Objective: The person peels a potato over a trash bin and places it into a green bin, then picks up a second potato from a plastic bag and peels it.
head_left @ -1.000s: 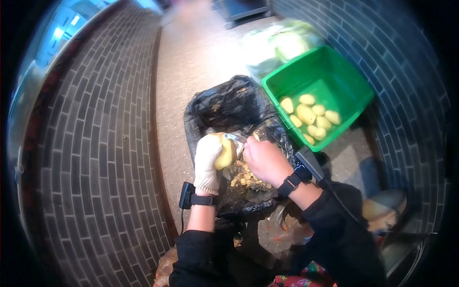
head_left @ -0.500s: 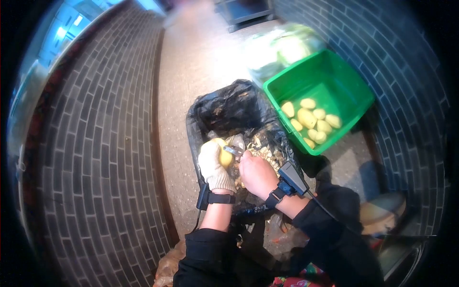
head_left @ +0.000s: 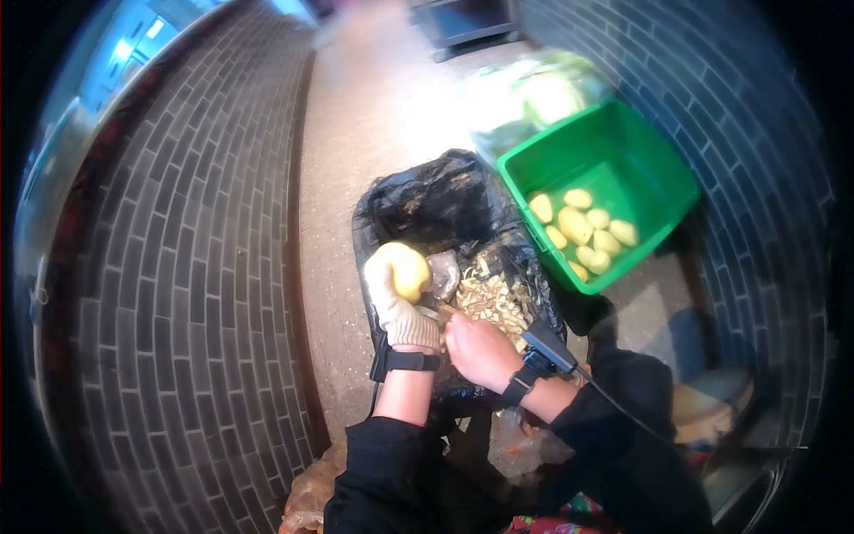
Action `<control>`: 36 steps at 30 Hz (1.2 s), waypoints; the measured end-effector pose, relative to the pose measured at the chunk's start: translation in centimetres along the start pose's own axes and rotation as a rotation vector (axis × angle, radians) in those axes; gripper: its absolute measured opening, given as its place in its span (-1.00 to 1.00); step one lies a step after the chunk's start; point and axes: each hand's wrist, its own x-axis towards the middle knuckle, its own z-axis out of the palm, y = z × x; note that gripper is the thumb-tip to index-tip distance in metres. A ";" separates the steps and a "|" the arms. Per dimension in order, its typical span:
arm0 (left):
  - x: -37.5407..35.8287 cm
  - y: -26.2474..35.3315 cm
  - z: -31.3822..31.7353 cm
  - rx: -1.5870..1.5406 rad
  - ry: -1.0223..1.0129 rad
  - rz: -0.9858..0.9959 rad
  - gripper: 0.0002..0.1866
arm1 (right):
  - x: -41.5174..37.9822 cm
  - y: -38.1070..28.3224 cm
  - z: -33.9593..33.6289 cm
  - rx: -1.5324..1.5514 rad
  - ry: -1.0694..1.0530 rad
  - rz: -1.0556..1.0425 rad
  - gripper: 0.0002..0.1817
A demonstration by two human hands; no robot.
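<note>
My left hand, in a white knit glove, is wrapped round a yellow peeled potato. Bare and closed, my right hand grips a peeler, whose metal end points toward the gloved wrist, just below the potato. Both hands are over a bin lined with a black plastic bag. Inside the bag lies a heap of peelings, with a crumpled clear plastic piece beside the potato.
To the right stands a green crate with several peeled potatoes in it. Behind it is a plastic bag of pale green vegetables. Brick walls rise on both sides. A dark cart stands farther back.
The peeler has dropped from the potato's side to below it, toward my left wrist. My right hand has moved slightly down, and the potato shows more openly in the glove.
</note>
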 end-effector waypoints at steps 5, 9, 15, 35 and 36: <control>0.3 2.5 -1.1 0.055 -0.333 -0.098 -0.49 | 1.6 0.9 -4.2 0.028 0.101 -0.007 -0.67; -1.6 3.6 -0.1 0.146 -0.316 -0.172 -0.49 | 2.9 1.8 -6.4 0.050 0.226 -0.086 -0.67; -2.8 4.1 -0.3 0.280 -0.555 -0.272 -0.52 | 2.8 1.1 -6.9 0.102 0.137 -0.078 -0.67; 0.9 1.9 -2.3 0.350 -0.350 0.028 -0.78 | 2.1 0.3 -1.9 -0.025 0.040 0.046 -0.69; 0.6 1.8 -2.0 0.346 -0.317 0.088 -0.79 | 2.1 0.3 -1.7 -0.015 0.081 0.016 -0.70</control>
